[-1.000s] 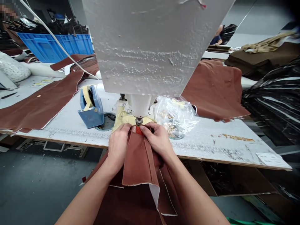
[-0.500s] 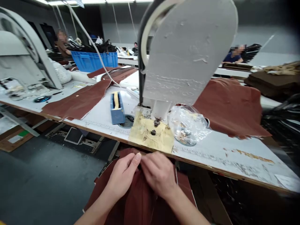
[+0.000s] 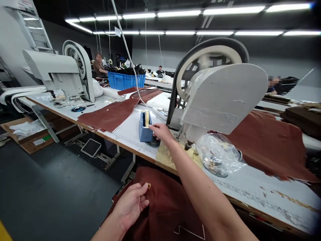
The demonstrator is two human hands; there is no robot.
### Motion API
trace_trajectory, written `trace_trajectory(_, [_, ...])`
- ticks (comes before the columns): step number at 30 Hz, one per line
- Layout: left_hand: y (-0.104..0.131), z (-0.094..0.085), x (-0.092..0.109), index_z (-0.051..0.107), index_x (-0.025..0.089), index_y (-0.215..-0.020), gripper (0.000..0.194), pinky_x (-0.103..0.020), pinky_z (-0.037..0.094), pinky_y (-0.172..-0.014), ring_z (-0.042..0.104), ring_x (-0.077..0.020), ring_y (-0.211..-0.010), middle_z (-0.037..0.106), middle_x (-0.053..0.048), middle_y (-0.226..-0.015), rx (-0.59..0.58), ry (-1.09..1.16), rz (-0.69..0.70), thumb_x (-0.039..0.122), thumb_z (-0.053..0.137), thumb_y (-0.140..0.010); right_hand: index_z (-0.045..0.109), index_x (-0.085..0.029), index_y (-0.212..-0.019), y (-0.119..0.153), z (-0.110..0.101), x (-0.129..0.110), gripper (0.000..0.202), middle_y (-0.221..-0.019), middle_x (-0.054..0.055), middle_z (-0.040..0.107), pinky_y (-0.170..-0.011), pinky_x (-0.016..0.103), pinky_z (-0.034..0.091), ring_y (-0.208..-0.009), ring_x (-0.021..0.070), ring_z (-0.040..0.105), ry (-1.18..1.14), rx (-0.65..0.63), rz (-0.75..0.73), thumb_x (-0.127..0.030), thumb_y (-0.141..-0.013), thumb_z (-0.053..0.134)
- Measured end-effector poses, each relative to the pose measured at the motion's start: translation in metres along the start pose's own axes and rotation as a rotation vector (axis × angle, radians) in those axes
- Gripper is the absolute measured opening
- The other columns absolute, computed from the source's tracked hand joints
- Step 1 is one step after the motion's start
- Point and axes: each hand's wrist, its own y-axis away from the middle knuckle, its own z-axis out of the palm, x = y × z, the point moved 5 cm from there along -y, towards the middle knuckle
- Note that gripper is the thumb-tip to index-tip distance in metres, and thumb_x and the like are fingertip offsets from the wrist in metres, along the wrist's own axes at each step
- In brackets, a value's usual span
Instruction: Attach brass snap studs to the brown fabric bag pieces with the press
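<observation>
My left hand (image 3: 132, 203) is closed on a reddish-brown piece of fabric (image 3: 165, 197) that hangs below the table edge over my lap. Beside its thumb tip a small gold metal eyelet or snap (image 3: 149, 185) shows on the fabric. My right hand (image 3: 162, 132) stretches over the table to a blue tape dispenser (image 3: 145, 134). Its thumb and index finger pinch at the front end of the yellowish tape (image 3: 147, 117); the other fingers curl under, partly hidden. Right of this hand stands a grey press machine (image 3: 223, 100) with a large wheel.
A clear plastic bag (image 3: 218, 154) lies on a round dish right of the press. Brown fabric sheets (image 3: 110, 113) are spread on the white table (image 3: 127, 135). A second machine (image 3: 60, 73) stands left, and a blue crate (image 3: 125, 80) behind. People sit farther back.
My right hand has left the fabric and moved up and forward to the tape dispenser. My left hand stays on the fabric, where the gold piece now shows. The view has tilted up.
</observation>
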Motion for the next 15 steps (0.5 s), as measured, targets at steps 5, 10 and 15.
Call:
trace_trajectory(5, [0.008,-0.001,0.010,0.055,0.014,-0.069,0.024,-0.034,0.065,-0.067,0.060,-0.0084,-0.054,0.070,-0.001,-0.080,0.002,0.095,-0.016,0.003,0.071,-0.081,0.068,-0.014,-0.076,-0.006,0.020,0.005,0.010,-0.060,-0.001,0.057,-0.045,0.020,0.048,-0.051,0.0090,0.051,-0.249,0.034,0.139,-0.023,-0.072,0.072])
trace_trajectory(10, [0.006,-0.003,0.012,0.050,0.015,-0.065,0.030,-0.045,0.064,-0.087,0.063,-0.0101,-0.061,0.070,-0.003,-0.083,-0.026,0.108,0.009,0.007,0.073,-0.082,0.066,-0.014,-0.075,0.001,0.029,0.003,0.007,-0.070,0.001,0.058,-0.059,0.027,0.061,-0.062,0.0095,0.053,-0.442,0.142,0.156,-0.021,-0.075,0.069])
trace_trajectory(15, [0.000,-0.011,0.008,0.050,0.015,-0.069,0.028,-0.049,0.060,-0.095,0.062,-0.0093,-0.060,0.071,-0.004,-0.086,-0.031,0.107,0.029,0.007,0.074,-0.082,0.067,-0.015,-0.076,0.013,0.033,0.007,0.010,-0.073,0.002,0.062,-0.064,0.024,0.062,-0.069,0.0111,0.058,-0.523,0.206,0.146,-0.023,-0.073,0.072])
